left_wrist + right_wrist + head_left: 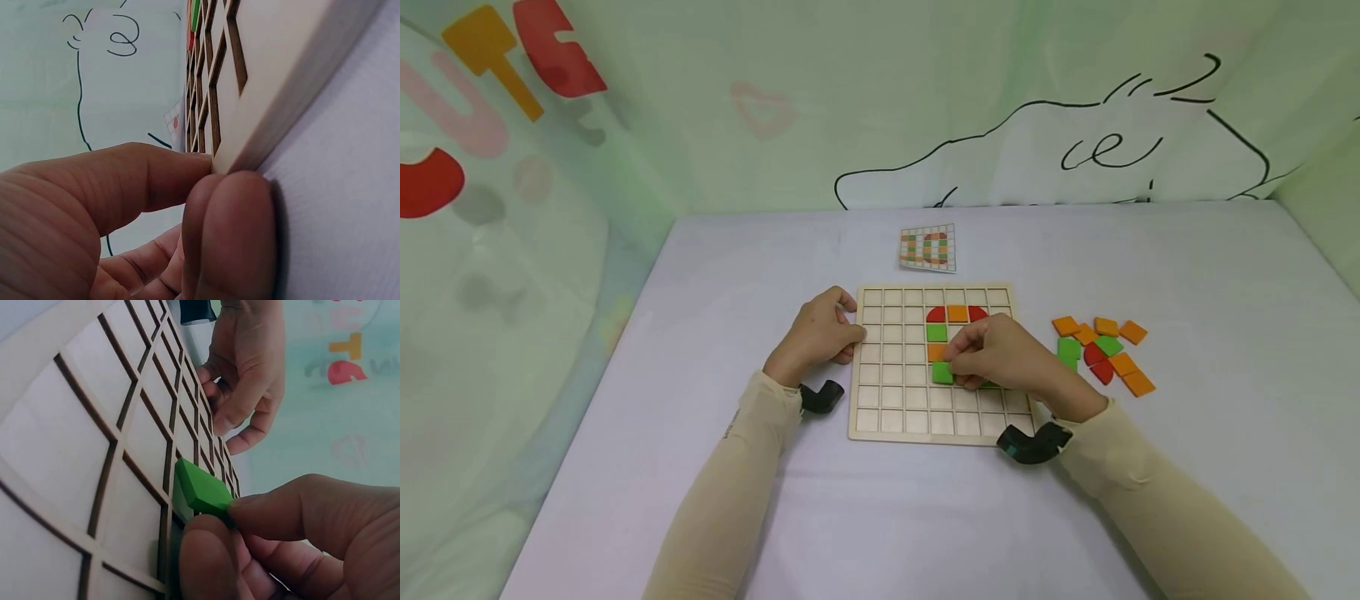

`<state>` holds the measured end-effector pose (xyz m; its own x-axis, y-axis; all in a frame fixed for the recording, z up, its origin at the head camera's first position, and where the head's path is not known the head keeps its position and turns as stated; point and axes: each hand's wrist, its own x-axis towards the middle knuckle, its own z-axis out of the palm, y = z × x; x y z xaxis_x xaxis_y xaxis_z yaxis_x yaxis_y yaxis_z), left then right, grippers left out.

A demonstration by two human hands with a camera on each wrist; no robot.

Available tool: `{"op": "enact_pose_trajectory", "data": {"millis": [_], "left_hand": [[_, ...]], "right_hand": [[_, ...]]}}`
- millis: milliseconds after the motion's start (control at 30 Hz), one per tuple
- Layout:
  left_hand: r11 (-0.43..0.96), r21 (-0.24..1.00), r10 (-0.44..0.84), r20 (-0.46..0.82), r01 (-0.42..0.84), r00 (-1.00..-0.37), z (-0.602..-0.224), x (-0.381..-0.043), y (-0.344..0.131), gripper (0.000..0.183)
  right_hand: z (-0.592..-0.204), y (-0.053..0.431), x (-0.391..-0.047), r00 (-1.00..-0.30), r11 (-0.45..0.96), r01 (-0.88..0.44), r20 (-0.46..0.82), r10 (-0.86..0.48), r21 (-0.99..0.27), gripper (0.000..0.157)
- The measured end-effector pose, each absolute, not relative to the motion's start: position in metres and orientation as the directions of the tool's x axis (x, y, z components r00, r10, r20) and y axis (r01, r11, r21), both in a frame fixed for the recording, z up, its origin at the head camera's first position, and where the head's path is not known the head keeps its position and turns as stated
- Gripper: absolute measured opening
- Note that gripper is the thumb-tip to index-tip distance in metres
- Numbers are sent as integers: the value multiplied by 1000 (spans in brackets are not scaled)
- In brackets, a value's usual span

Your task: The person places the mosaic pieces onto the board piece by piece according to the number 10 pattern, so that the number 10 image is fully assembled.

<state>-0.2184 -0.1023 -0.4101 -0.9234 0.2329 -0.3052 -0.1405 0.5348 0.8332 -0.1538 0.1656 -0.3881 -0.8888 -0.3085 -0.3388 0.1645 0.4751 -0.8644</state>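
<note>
My right hand (1000, 354) pinches a green square tile (203, 490) between thumb and fingers. In the right wrist view the tile is tilted over a cell of the wooden grid board (887, 400). My left hand (820, 327) grips the board's left edge, thumb on the rim and fingers against the side. On the board lie two red rounded tiles (936, 315) with an orange square (957, 313) between them. Below are a green square (936, 332) and another orange square (936, 352). More green shows partly under my right hand.
Right of the board lies a loose pile of orange tiles (1138, 383), green tiles (1068, 350) and red tiles (1102, 372). A small pattern card (928, 248) with a coloured grid is behind the board. A printed curtain (700, 100) borders the white table (760, 250).
</note>
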Motion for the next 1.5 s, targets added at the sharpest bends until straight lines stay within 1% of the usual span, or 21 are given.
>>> {"op": "enact_pose_trajectory", "data": {"millis": [333, 633, 767, 933, 1000, 1067, 1167, 1300, 1400, 1500], "left_hand": [[536, 834, 245, -301, -130, -921, -411, -219, -96, 36], [532, 838, 254, -293, -120, -922, -410, -219, -92, 36], [541, 832, 259, -302, -122, -917, -409, -218, -94, 37], [563, 816, 243, -312, -128, -919, -406, -216, -102, 39], [567, 814, 239, -313, -129, -919, -405, -216, -104, 39], [568, 813, 240, -313, -128, -919, -404, -216, -106, 39], [564, 815, 241, -316, -133, -918, -405, -217, -106, 40], [564, 815, 242, -316, -132, -917, -406, -217, -106, 40], [562, 816, 244, -317, -133, -916, -407, -216, -105, 40], [553, 821, 250, -322, -138, -913, -408, -216, -103, 40]], "right_hand": [[-386, 164, -150, -908, 575, 132, -331, -257, -807, 8], [-382, 171, -146, -928, 627, 82, -288, -235, -775, 7], [-378, 189, -144, -944, 626, 103, -274, -182, -773, 11], [-377, 237, -145, -965, 636, 189, -262, -21, -748, 22], [-378, 259, -145, -962, 635, 237, -270, 47, -735, 26], [-379, 279, -144, -953, 620, 279, -289, 88, -733, 31], [-380, 299, -144, -944, 608, 309, -313, 103, -731, 37], [-381, 303, -149, -938, 627, 308, -339, 74, -716, 44], [-382, 300, -154, -933, 666, 303, -355, 61, -681, 45], [-384, 297, -159, -929, 707, 303, -363, 71, -639, 43]]}}
